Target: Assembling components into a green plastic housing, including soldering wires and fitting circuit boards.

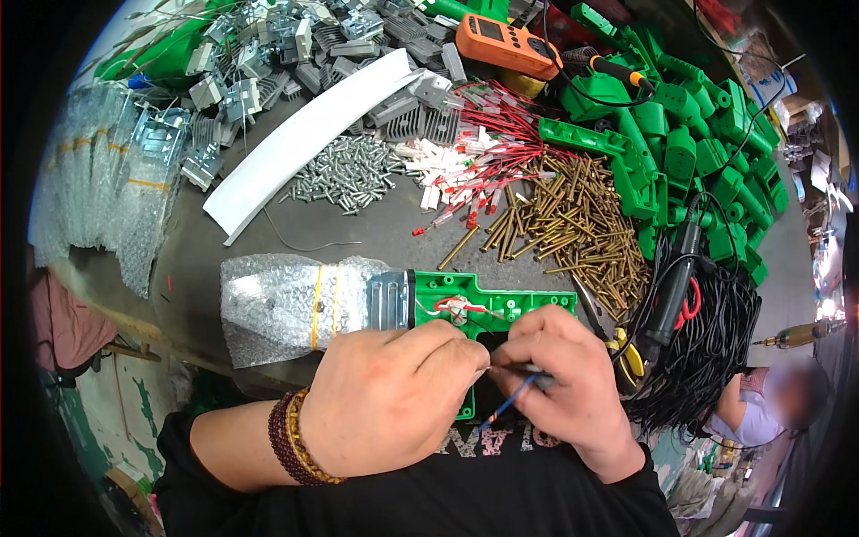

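Note:
In front of me lies a green plastic housing half (pixel 537 300) with its hollow side up. Red and white wires (pixel 456 309) run inside it. At its left end is a metal part (pixel 389 300), joined to a piece wrapped in bubble wrap (pixel 268 309) with yellow bands. My left hand (pixel 394 394) is closed in a pinch over the housing; what its fingertips hold is hidden. Close beside it, my right hand (pixel 568 385) is closed too, fingertips nearly meeting the left ones. A thin blue wire (pixel 510 403) sticks out from under the right fingers.
Behind the housing lie heaps of silver screws (pixel 349 170), red-wired lamps (pixel 492 125) and long brass-coloured screws (pixel 582 224). Green housings (pixel 689 125) pile up at the far right. Black cables (pixel 698 331), a soldering iron (pixel 676 282) and yellow-handled pliers (pixel 631 353) are at the right.

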Demonstrator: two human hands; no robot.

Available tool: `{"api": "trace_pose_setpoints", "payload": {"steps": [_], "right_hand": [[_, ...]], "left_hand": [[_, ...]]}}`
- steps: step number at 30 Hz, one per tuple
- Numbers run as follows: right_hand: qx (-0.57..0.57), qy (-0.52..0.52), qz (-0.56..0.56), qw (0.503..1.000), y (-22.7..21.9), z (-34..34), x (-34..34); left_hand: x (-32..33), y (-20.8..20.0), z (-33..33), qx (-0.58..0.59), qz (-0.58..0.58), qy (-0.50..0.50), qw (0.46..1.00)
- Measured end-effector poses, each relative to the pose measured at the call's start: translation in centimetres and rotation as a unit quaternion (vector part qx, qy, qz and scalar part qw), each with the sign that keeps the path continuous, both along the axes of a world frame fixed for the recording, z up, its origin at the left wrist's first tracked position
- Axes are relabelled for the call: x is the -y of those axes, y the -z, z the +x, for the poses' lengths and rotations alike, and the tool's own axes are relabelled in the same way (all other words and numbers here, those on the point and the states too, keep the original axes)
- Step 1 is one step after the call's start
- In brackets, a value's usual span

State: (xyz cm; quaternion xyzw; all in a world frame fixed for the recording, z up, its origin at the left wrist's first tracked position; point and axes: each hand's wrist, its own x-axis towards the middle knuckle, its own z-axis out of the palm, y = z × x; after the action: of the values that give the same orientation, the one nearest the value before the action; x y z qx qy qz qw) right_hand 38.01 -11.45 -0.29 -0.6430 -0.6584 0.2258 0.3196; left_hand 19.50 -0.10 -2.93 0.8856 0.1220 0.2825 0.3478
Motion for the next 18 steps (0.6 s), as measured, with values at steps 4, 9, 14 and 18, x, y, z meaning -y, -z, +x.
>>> {"api": "trace_pose_setpoints", "payload": {"steps": [4,9,14,18], "right_hand": [[-0.032,-0.005,0.025,0.999,0.5,0.3,-0.2],[-0.012,-0.004,0.062,0.998,0.9,0.5,0.2],[0.091,-0.021,0.124,0.988,1.4,0.4,0.3],[0.161,-0.029,0.171,0.972,1.9,0.3,0.3]], "left_hand": [[-0.3,-0.2,-0.1,0.027,-0.020,0.015,0.999],[-0.3,0.7,-0.1,0.044,-0.006,0.020,0.999],[-0.3,1.1,0.3,0.038,0.140,-0.009,0.989],[-0.2,1.0,0.7,0.019,0.193,-0.010,0.981]]}}
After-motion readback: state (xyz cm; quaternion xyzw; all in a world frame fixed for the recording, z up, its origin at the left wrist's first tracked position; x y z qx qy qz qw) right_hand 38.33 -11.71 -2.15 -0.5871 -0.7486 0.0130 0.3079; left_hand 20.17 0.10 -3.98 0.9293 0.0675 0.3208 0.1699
